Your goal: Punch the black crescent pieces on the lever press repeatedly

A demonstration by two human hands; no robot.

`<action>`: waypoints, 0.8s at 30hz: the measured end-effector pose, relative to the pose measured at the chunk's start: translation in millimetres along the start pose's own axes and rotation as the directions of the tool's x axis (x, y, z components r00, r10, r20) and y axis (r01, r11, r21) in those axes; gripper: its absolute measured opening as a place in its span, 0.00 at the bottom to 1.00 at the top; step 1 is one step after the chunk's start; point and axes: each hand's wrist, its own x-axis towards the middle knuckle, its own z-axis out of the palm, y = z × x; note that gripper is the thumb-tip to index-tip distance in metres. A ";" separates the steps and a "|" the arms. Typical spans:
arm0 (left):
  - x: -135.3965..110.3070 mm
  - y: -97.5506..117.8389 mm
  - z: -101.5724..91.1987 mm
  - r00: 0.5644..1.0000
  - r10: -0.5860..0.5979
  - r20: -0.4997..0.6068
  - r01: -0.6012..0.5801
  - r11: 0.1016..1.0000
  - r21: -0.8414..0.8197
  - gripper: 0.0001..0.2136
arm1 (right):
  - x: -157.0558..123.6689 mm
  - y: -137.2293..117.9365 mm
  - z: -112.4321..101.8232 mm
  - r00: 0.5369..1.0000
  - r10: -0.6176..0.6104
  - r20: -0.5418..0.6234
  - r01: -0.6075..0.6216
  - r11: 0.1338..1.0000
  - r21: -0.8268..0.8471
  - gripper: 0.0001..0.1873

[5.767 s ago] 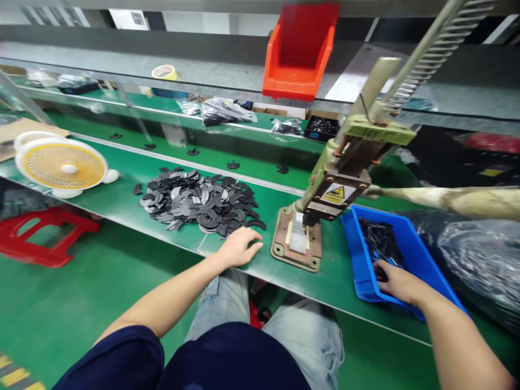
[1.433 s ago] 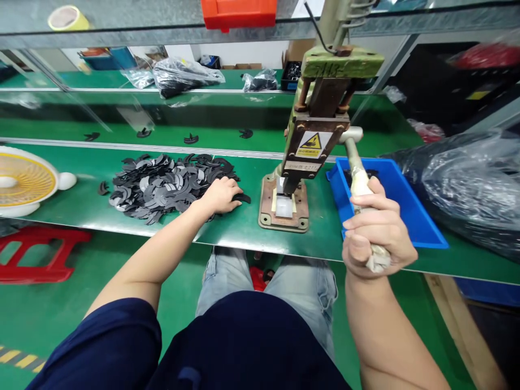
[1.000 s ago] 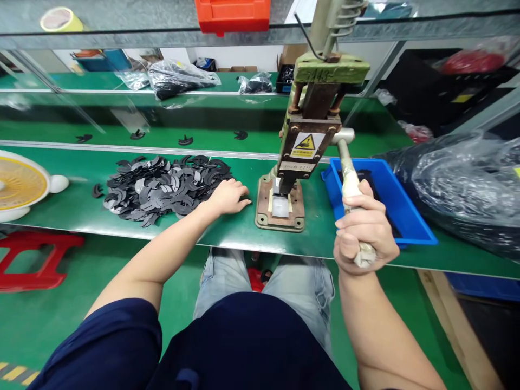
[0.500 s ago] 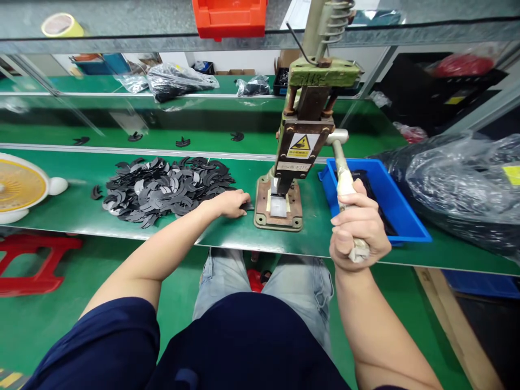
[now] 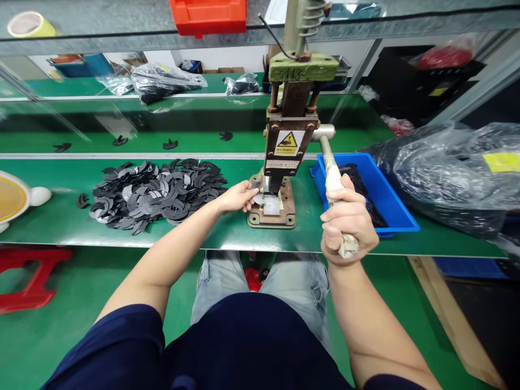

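A green hand press [image 5: 289, 142] stands on the green bench [image 5: 227, 233], its base plate [image 5: 270, 208] in front of me. My right hand [image 5: 348, 221] is closed around the press's wrapped lever handle [image 5: 333, 179], pulled down toward me. My left hand [image 5: 239, 196] pinches a thin dark crescent piece [image 5: 255, 187] at the left edge of the base plate, under the press head. A heap of dark crescent pieces [image 5: 154, 187] lies on the bench to the left of that hand.
A blue bin [image 5: 384, 197] with dark parts sits right of the press, a large plastic bag [image 5: 455, 173] beyond it. A yellow fan [image 5: 14, 197] is at far left. Single pieces lie on the conveyor behind. An orange bin [image 5: 208, 15] and tape roll [image 5: 28, 24] rest on the shelf.
My right hand left the blue bin and took the lever. My left hand picked a piece from the heap's edge and carried it right to the press base.
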 end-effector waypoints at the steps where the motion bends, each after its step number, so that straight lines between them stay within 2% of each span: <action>1: 4.1 1.0 2.3 1.000 0.001 0.020 -0.001 1.000 -0.018 0.15 | -0.6 -0.1 -0.9 1.000 0.009 0.002 -0.009 1.000 -0.008 0.07; 4: 13.5 3.1 5.2 0.999 -0.015 0.044 0.014 0.999 0.038 0.14 | -2.4 -0.3 -2.6 0.999 0.033 0.008 -0.033 0.999 -0.033 0.07; 10: 23.5 4.4 16.7 0.999 -0.011 -0.031 0.017 0.979 0.202 0.13 | -2.9 2.2 0.1 1.000 0.017 -0.017 -0.017 0.999 -0.027 0.09; 14: 26.6 11.7 18.5 0.996 -0.080 -0.045 0.084 0.991 0.103 0.11 | -3.3 3.6 -0.6 1.000 0.009 -0.011 -0.009 1.000 -0.025 0.09; 18: 24.5 18.9 3.9 0.992 -0.128 0.013 0.128 0.991 -0.024 0.09 | -4.7 4.1 -3.4 1.000 0.024 0.015 -0.023 0.999 -0.032 0.08; 21: 22.1 18.9 -2.0 0.986 -0.144 0.082 0.147 0.989 -0.035 0.12 | -5.8 5.1 -3.7 1.000 0.015 0.012 -0.015 1.000 -0.025 0.08; 24: 22.7 16.7 3.0 0.985 -0.146 0.087 0.149 0.989 -0.021 0.15 | -6.8 6.0 -3.5 1.000 0.021 0.000 -0.021 0.999 -0.036 0.09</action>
